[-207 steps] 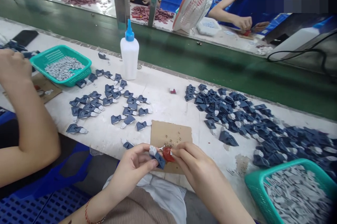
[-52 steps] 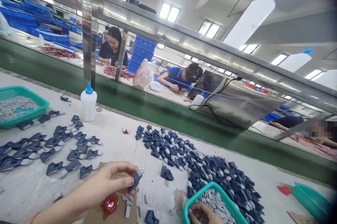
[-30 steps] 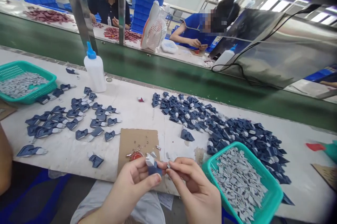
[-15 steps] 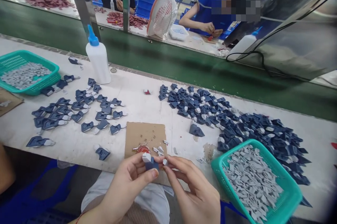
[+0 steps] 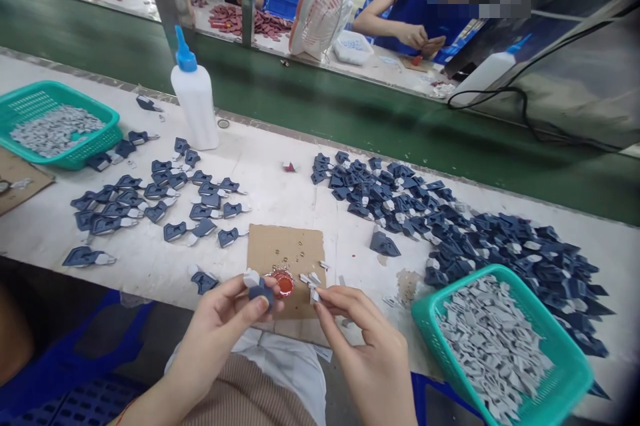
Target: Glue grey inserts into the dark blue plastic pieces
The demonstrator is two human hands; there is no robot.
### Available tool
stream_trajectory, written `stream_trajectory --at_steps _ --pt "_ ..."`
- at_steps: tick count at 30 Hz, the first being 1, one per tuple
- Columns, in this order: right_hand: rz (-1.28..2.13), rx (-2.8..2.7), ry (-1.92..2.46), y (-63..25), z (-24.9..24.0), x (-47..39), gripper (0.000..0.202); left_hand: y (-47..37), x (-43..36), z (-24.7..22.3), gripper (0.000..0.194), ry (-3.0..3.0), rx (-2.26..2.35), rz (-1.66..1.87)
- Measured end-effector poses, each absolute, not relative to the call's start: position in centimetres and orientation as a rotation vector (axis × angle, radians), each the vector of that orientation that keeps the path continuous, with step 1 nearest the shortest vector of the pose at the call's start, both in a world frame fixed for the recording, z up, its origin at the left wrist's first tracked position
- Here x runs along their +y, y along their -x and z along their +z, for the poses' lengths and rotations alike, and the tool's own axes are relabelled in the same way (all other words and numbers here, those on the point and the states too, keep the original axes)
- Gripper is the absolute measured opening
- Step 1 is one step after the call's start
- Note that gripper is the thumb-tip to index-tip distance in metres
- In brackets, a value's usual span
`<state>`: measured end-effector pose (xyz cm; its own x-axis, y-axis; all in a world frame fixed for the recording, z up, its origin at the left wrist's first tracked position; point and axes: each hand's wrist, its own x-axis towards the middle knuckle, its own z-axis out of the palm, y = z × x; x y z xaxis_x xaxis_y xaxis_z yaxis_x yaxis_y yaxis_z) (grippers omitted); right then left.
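Note:
My left hand [image 5: 220, 319] is closed on a dark blue plastic piece [image 5: 261, 291] with a light grey tip, just left of a small red-rimmed dish [image 5: 285, 284]. Between the thumb and forefinger of my right hand [image 5: 363, 333] is a small light grey plastic part [image 5: 314, 294]. The two hands are apart, above the near edge of a brown cardboard sheet [image 5: 280, 239]. More small grey parts [image 5: 306, 278] lie on the sheet by my right fingertips, with several tiny rings behind them.
A green basket [image 5: 425, 319] of grey parts stands at right, before a heap of blue pieces [image 5: 515, 246]. Blue pieces with grey ends [image 5: 125, 203] lie spread at left, near another green basket [image 5: 95, 153] and a white bottle [image 5: 195, 106]. Two people sit across the green divider [image 5: 300, 99].
My hands have moved apart, the left with the blue piece going left. The small grey part in my right fingers is now by the loose parts on the cardboard. The view has shifted slightly.

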<state>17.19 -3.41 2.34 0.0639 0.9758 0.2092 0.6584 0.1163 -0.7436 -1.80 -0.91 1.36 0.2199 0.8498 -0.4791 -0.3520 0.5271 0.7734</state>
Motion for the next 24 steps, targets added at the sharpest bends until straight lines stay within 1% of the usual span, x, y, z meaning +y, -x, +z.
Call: stream_trajectory --at_steps 5,10,14,18,24 --pt "0.652 -1.768 1.614 -16.4 1.7 -2.7 0.012 3.3 -0.9 1.1 0.028 -0.578 1.161 0.899" --pt "0.534 -1.923 1.58 -15.0 1.7 -1.5 0.015 3.9 -1.0 1.0 0.034 -0.599 1.168 0.871" --pt "0.445 -2.058 1.583 -14.5 1.6 -0.8 0.019 4.1 -0.7 1.0 0.031 -0.479 1.085 0.869" --pt "0.467 -2.132 1.6 -14.4 1.6 -0.7 0.022 4.3 -0.2 1.2 0.027 -0.413 0.976 0.834" --pt "0.473 -2.13 1.629 -14.4 1.9 -0.6 0.025 4.5 0.0 1.1 0.022 -0.432 0.967 0.834"
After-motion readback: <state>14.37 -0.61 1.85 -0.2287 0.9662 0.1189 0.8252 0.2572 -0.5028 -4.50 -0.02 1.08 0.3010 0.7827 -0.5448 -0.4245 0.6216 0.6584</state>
